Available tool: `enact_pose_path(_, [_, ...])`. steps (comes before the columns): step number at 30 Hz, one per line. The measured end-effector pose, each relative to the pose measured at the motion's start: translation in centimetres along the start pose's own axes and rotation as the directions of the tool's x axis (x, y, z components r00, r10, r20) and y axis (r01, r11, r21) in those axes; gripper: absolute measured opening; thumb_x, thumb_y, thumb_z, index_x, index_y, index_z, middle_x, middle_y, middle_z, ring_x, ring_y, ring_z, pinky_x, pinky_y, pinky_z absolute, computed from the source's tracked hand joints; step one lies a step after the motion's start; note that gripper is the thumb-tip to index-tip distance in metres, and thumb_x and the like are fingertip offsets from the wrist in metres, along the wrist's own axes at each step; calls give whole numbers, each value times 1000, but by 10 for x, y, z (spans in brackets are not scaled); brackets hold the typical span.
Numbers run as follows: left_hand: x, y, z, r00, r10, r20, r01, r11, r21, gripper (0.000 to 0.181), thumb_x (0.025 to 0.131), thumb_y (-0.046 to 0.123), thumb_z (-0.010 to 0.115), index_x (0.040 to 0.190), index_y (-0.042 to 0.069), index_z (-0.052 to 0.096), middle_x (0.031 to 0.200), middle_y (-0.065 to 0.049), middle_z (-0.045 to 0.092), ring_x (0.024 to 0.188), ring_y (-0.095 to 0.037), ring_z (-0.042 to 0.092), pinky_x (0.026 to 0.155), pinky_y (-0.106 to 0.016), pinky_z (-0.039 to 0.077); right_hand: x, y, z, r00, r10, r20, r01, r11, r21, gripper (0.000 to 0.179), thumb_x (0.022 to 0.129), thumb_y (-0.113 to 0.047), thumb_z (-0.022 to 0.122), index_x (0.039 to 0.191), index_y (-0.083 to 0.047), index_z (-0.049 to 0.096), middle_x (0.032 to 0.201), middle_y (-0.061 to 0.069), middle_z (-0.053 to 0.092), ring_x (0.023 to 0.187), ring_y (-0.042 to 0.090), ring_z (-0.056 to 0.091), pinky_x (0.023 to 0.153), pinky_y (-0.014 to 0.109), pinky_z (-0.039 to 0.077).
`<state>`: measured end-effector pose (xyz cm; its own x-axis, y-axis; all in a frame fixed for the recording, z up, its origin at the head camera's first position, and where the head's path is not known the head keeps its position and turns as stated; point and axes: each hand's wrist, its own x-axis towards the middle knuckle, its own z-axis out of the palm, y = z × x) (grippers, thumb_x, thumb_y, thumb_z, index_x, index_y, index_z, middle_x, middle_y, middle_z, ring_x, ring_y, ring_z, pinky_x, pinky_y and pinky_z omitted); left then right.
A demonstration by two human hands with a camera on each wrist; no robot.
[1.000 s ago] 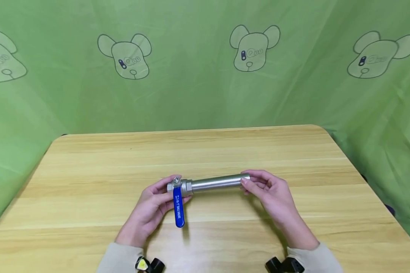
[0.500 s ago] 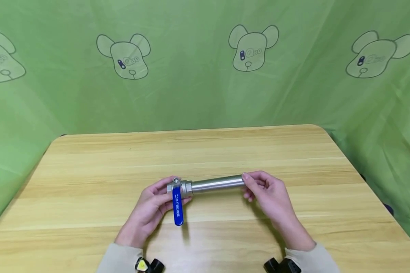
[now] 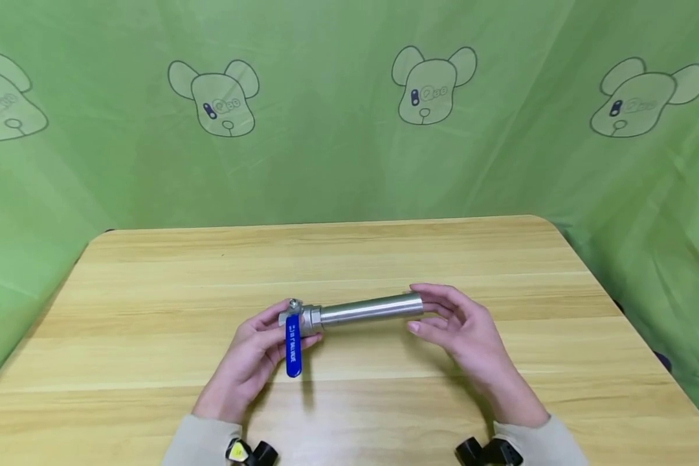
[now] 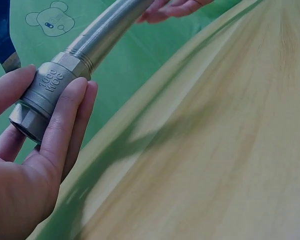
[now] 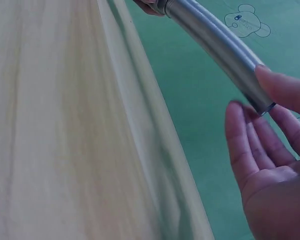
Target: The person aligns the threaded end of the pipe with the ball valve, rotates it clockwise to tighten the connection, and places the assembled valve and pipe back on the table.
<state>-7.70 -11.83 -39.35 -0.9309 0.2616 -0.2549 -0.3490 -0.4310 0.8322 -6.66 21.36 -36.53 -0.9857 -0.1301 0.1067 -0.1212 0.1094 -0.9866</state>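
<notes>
A ball valve with a blue lever handle is fitted to one end of a shiny steel pipe. My left hand grips the valve body between thumb and fingers and holds it above the table. In the left wrist view the valve body bears the raised marking "1000 WOG". At the pipe's free end my right hand is spread, thumb below and fingers beyond the end. In the right wrist view its digits surround the pipe end loosely; whether one touches it I cannot tell.
Under both hands lies a light wooden table with rounded far corners. A green cloth printed with mouse-like heads hangs behind it and along the sides. Black wrist cameras sit at both cuffs.
The right thumb and fingers, earlier pinching the pipe's free end, have spread apart. The valve and pipe have shifted slightly left with the left hand, which keeps its grip.
</notes>
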Motion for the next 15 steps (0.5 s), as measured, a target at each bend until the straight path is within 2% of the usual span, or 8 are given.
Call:
enact_pose_path(5, [1, 0, -2, 1000, -3, 19, 2, 1000, 21, 67, 99, -10, 57, 162, -7, 35, 142, -23, 68, 110, -24, 79, 108, -42, 63, -1, -1, 1, 998, 46, -35, -47, 999, -27, 51, 86, 4, 84, 134, 6, 66, 112, -2, 77, 103, 13, 75, 93, 22, 67])
enact_pose_path(11, [1, 1, -2, 1000, -5, 17, 4, 999, 34, 67, 97, -11, 58, 160, -9, 36, 132, -17, 73, 108, -25, 80, 107, -43, 64, -1, 0, 3, 990, 129, -62, -132, 990, -40, 50, 87, 0, 85, 134, 6, 66, 107, -1, 77, 99, 13, 76, 91, 23, 68])
enact_pose_path(15, [0, 1, -3, 999, -1, 50, -1, 999, 39, 68, 96, -10, 60, 160, -10, 34, 128, -16, 75, 107, -25, 81, 107, -42, 64, -1, 1, 4, 982, 175, -78, -178, 984, -33, 49, 90, -4, 84, 134, 6, 65, 105, -2, 77, 97, 12, 77, 91, 24, 68])
